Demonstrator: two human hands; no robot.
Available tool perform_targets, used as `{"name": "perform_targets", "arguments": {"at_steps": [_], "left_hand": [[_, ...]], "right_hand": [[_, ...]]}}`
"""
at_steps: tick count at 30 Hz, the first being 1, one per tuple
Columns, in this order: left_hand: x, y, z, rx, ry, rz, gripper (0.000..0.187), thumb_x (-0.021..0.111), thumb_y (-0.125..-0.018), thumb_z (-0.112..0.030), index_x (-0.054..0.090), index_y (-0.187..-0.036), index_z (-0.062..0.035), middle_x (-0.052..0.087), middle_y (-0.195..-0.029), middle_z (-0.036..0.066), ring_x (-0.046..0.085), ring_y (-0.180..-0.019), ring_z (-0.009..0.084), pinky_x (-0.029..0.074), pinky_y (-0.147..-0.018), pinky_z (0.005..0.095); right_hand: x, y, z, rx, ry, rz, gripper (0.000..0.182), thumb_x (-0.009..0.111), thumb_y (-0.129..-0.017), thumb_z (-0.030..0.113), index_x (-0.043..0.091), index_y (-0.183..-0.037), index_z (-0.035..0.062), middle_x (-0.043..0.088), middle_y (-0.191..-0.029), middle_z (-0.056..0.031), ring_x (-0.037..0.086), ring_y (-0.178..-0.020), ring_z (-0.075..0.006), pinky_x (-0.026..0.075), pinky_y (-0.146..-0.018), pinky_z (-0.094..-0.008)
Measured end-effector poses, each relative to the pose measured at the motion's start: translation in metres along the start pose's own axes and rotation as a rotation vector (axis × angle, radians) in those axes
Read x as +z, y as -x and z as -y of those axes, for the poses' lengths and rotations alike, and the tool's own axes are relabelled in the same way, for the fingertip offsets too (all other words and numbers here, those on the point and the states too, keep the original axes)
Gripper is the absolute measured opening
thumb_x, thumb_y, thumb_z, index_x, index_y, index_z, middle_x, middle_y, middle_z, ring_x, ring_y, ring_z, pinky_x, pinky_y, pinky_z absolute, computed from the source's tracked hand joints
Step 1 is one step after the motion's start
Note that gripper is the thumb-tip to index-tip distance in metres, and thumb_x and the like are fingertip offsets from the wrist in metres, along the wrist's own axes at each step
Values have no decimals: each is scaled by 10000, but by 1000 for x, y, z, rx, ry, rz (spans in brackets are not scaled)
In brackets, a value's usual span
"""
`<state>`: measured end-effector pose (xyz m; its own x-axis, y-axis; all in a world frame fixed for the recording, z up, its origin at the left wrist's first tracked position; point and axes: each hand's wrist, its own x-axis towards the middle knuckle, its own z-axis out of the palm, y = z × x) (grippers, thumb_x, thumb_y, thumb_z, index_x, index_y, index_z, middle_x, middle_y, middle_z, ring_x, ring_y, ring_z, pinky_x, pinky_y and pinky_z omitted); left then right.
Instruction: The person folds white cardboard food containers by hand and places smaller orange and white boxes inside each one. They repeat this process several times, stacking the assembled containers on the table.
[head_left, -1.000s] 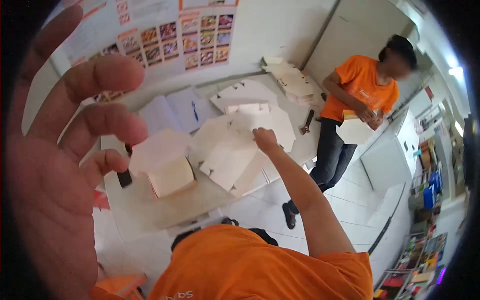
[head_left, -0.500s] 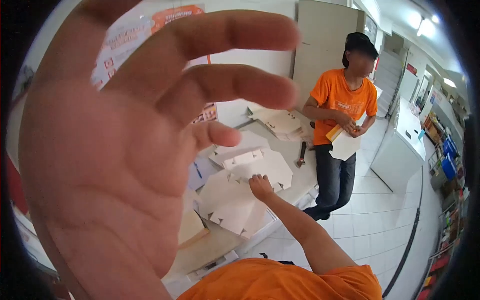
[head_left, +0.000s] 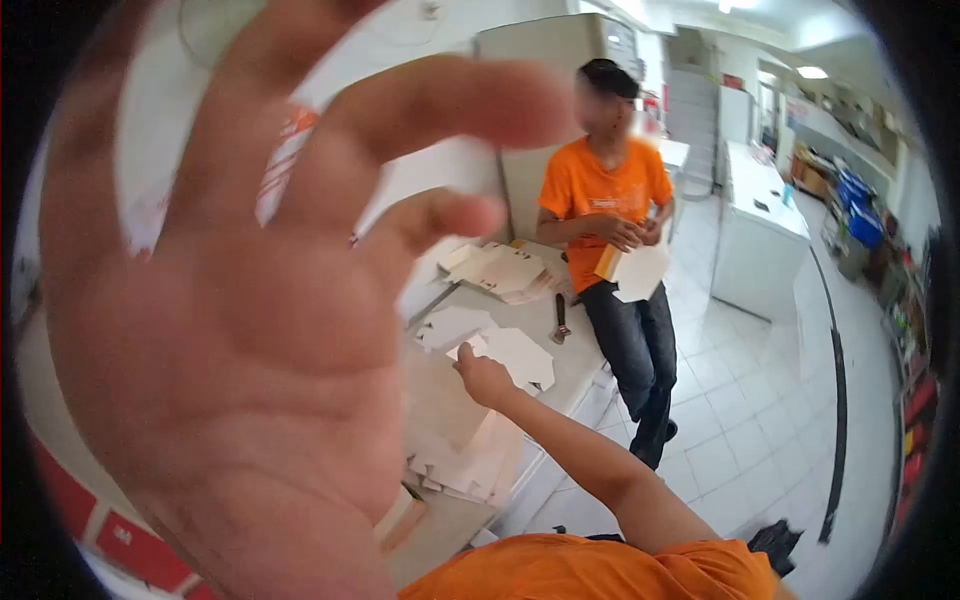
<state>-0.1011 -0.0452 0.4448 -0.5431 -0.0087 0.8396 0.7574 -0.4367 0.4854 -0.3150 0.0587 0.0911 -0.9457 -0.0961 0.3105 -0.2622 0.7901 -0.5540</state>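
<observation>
Your left hand (head_left: pixel 230 330) was raised close to the lens and filled the left half of the view, palm toward you, its fingers (head_left: pixel 440 100) spread wide and holding nothing; held that near, it hid most of the surface behind it, and why it was lifted could not be told. To the right of those spread fingers and lower down, your right hand (head_left: pixel 482 378) reached out at the end of a straight arm, its fingers curled down onto the flat cardboard box blanks (head_left: pixel 515 358); whether they pinched a sheet or only pressed on it could not be told, since the knuckles hid the tips. The blank lay directly under and just beyond those fingers on the white surface (head_left: pixel 580 365), and a looser stack of blanks (head_left: pixel 470 462) sat just nearer you than the fingers, overhanging the edge, likely kept there for easy reach. Beyond the right fingers lay another pile of blanks (head_left: pixel 505 270) and, just beside it, a dark tool (head_left: pixel 561 320) lying flat. Farther right, well apart from your hand, a co-worker in an orange shirt (head_left: pixel 603 190) stood against the surface with both hands on a sheet of card (head_left: pixel 640 270) held at waist height.
</observation>
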Motion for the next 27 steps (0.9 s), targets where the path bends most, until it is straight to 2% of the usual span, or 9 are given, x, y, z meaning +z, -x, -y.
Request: {"name": "perform_targets", "arguments": {"at_steps": [9, 13, 15, 17, 19, 21, 23, 25, 27], "left_hand": [[9, 18, -22, -17, 297, 129, 697, 482, -1019, -582, 349, -1511, -106, 616, -1090, 124, 619, -807, 209, 539, -727, 368], [23, 33, -40, -36, 539, 185, 692, 486, -1018, -579, 356, -1503, -103, 617, -1082, 123, 617, -807, 210, 537, -730, 369], [22, 46, -51, -71, 651, 206, 689, 489, -1018, -578, 360, -1499, -102, 618, -1077, 122, 617, -807, 210, 537, -732, 370], [24, 52, -65, -103, 763, 230, 687, 491, -1017, -577, 364, -1495, -101, 618, -1073, 121, 616, -807, 211, 536, -733, 371], [28, 64, -80, -123, 868, 256, 684, 493, -1017, -576, 367, -1492, -100, 619, -1069, 121, 615, -806, 211, 535, -735, 372], [30, 79, -95, -149, 970, 271, 682, 496, -1016, -575, 371, -1488, -98, 619, -1065, 120, 615, -806, 212, 534, -736, 373], [33, 89, -106, -199, 1075, 280, 679, 498, -1016, -574, 375, -1484, -97, 620, -1061, 120, 614, -806, 212, 533, -738, 374], [36, 99, -118, -251, 1162, 306, 677, 500, -1015, -573, 379, -1480, -96, 620, -1057, 119, 613, -806, 212, 532, -740, 375], [38, 107, -131, -283, 1232, 329, 674, 503, -1015, -571, 382, -1476, -95, 621, -1053, 118, 613, -806, 213, 531, -741, 376]], "right_hand": [[-55, 114, 0, 149, -320, -493, 210, 519, -1028, 190, 512, -1200, 71, 659, -887, -332, 639, -850, -543, 475, -755, -610], [-103, 213, -23, 350, -91, -690, 263, 571, -994, 118, 537, -1250, 69, 669, -966, -314, 654, -917, -507, 526, -767, -525], [-122, 278, -72, 584, 8, -787, 265, 577, -989, 121, 540, -1244, 60, 691, -978, -294, 678, -890, -492, 555, -743, -503], [-159, 362, -101, 730, -152, -892, 295, 595, -986, 139, 537, -1267, 72, 720, -974, -246, 706, -812, -434, 577, -703, -484], [-195, 463, -107, 950, -76, -1066, 302, 608, -989, 164, 549, -1276, 91, 718, -929, -191, 705, -781, -343, 575, -657, -462], [-226, 575, -99, 1070, 204, -1244, 305, 616, -981, 156, 561, -1277, 108, 689, -898, -192, 692, -775, -304, 559, -591, -446], [-266, 683, -69, 1258, 393, -1282, 281, 549, -963, 197, 578, -1223, 95, 698, -1012, -286, 702, -903, -433, 539, -745, -523], [-304, 768, -22, 1360, 404, -1436, 295, 531, -951, 165, 573, -1238, 111, 692, -1033, -295, 690, -959, -451, 531, -811, -517], [-354, 971, -97, 1298, 397, -1522, 312, 513, -945, 135, 558, -1254, 122, 684, -1081, -310, 673, -1015, -477, 517, -877, -518]]}}
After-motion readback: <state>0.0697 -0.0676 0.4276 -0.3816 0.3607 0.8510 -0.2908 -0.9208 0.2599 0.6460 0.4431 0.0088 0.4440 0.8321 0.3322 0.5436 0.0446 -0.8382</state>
